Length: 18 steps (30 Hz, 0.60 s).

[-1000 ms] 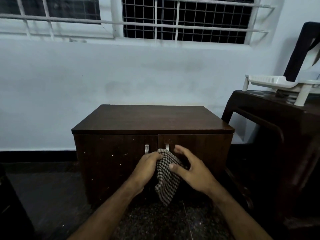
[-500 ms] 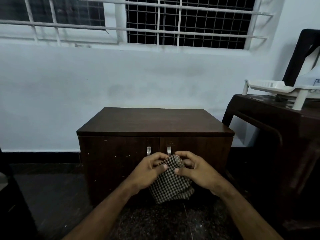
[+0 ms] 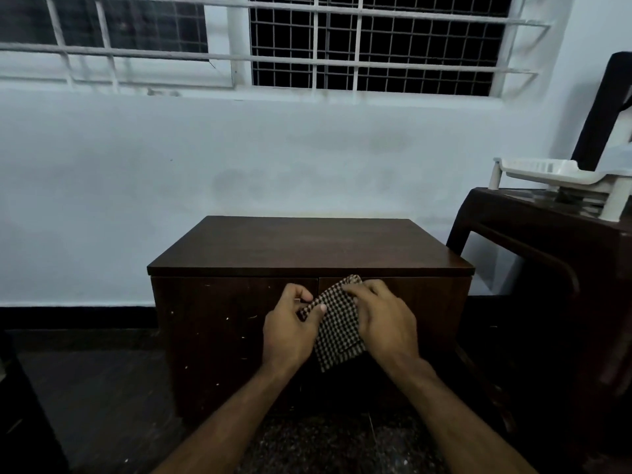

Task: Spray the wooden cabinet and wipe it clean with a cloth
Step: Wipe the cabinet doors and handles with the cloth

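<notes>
A low dark wooden cabinet with two front doors stands against the pale wall. In front of its doors I hold a black-and-white checked cloth, folded into a flat pad. My left hand pinches the cloth's left edge between thumb and fingers. My right hand grips its top right part with curled fingers. The hands and cloth hide the door handles. No spray bottle is in view.
A dark brown table stands close on the right, carrying a white plastic rack. A barred window runs above the wall. Dark floor lies to the cabinet's left, with a dark object at the bottom left edge.
The cloth hung loose from my left hand a second ago; both hands have since gathered and folded it into a flat pad, raised slightly toward the cabinet's top edge.
</notes>
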{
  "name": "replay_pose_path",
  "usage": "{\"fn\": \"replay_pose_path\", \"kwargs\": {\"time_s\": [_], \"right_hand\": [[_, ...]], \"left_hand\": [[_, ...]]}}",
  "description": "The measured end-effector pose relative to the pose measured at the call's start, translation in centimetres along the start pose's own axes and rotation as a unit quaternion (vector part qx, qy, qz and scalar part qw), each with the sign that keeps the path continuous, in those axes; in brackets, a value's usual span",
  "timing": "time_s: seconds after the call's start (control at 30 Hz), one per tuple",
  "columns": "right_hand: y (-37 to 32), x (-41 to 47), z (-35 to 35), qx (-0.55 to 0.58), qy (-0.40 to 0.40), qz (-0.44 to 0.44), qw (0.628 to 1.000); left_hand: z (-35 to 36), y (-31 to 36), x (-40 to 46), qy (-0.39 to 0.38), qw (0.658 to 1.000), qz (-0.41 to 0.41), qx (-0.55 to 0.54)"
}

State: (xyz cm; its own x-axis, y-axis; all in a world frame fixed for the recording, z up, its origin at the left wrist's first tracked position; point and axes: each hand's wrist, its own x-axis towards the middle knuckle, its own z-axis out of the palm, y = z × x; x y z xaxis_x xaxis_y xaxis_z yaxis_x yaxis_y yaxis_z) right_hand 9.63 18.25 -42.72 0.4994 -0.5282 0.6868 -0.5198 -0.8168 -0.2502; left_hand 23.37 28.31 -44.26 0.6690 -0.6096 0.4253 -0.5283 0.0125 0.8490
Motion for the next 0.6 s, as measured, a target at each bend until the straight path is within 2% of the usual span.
{"fn": "replay_pose_path", "kwargs": {"time_s": [0.13, 0.23, 0.33, 0.43, 0.53, 0.6], "right_hand": [[0.3, 1.6, 2.0, -0.111, -0.058, -0.08, 0.989], [1.6, 0.7, 2.8, -0.16, -0.077, -0.088, 0.98], [3.3, -1.7, 3.8, -0.147, -0.103, -0.029, 0.983], [3.4, -3.7, 4.1, -0.088, -0.171, 0.073, 0.979], [3.3, -4.0, 3.6, -0.075, -0.177, 0.092, 0.977], [3.1, -3.2, 2.9, -0.062, -0.147, 0.082, 0.984]], "left_hand": [[0.3, -1.4, 1.2, 0.016, 1.0, 0.006, 0.018], [0.8, -2.3, 1.4, 0.013, 0.999, 0.015, 0.036], [1.8, -2.2, 1.1, -0.014, 0.999, 0.021, 0.048], [3.1, -1.8, 0.7, -0.043, 0.999, -0.021, 0.02], [3.8, -2.0, -0.2, -0.052, 0.996, -0.063, -0.024], [3.6, -2.1, -0.4, -0.033, 0.996, -0.071, -0.049]]}}
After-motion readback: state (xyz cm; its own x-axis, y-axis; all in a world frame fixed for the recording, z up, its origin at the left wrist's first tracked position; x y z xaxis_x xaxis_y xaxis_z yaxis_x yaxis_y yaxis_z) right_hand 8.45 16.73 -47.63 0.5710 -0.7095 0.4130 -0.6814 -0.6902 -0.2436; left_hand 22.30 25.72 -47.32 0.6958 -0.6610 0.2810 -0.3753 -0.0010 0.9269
